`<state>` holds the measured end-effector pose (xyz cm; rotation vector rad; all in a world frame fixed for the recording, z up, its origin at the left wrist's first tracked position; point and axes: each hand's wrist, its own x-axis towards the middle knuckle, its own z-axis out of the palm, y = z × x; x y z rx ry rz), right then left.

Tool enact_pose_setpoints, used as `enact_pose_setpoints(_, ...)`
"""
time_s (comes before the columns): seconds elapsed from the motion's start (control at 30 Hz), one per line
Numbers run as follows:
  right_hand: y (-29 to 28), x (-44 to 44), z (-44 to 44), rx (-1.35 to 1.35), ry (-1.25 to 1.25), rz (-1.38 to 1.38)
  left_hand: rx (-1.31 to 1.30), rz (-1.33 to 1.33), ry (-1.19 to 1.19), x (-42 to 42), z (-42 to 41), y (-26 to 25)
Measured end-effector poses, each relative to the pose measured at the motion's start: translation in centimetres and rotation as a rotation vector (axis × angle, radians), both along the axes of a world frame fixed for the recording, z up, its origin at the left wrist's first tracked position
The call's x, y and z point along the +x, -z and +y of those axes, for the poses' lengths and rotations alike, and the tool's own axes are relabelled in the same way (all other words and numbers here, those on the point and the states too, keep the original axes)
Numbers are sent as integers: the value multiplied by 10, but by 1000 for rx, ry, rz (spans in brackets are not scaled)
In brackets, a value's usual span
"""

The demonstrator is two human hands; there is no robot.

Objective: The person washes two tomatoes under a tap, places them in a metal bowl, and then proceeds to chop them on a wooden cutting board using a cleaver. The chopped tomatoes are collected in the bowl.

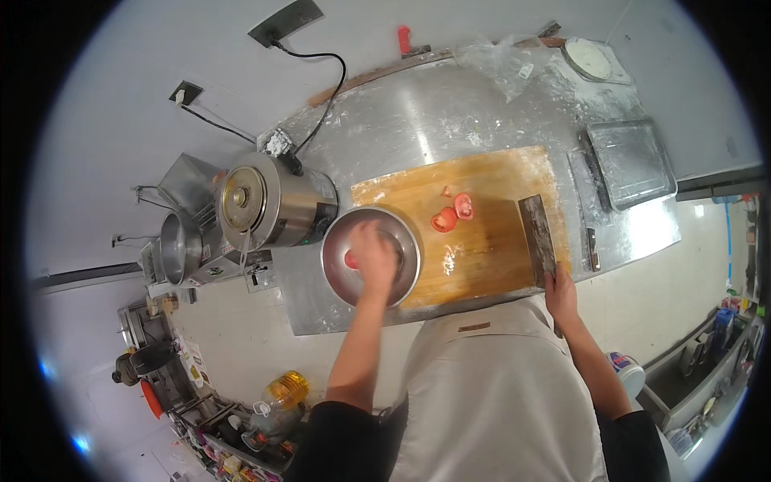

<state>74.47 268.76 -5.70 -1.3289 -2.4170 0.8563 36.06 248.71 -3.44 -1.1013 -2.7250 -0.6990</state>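
My left hand, blurred by motion, is down inside a steel mixing bowl. A round red tomato shows beside its fingers; whether the fingers grip anything is unclear. On the wooden cutting board lie two cut tomato pieces, pale flesh showing, close together. A small tomato scrap sits just behind them. My right hand grips the handle of a broad cleaver, its dark, stained blade over the board's right side. White smears mark the wood.
A lidded steel electric pot stands left of the bowl, with a power cord behind it. Right of the board are a small knife and a metal tray. A plastic bag lies at the back of the flour-dusted steel table.
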Motion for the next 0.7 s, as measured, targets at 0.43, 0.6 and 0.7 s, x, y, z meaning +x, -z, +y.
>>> enact_pose_setpoints(0.43,13,5,2,67,-3,-46,656,-1342,14,47,-3,-59)
enact_pose_setpoints(0.6,-9,-5,9,-46,28,-90,389,-1215,345,124,75,-11)
enact_pose_setpoints(0.7,-7,-2,12,-77,43,-147,360,-805,492,154,104,34)
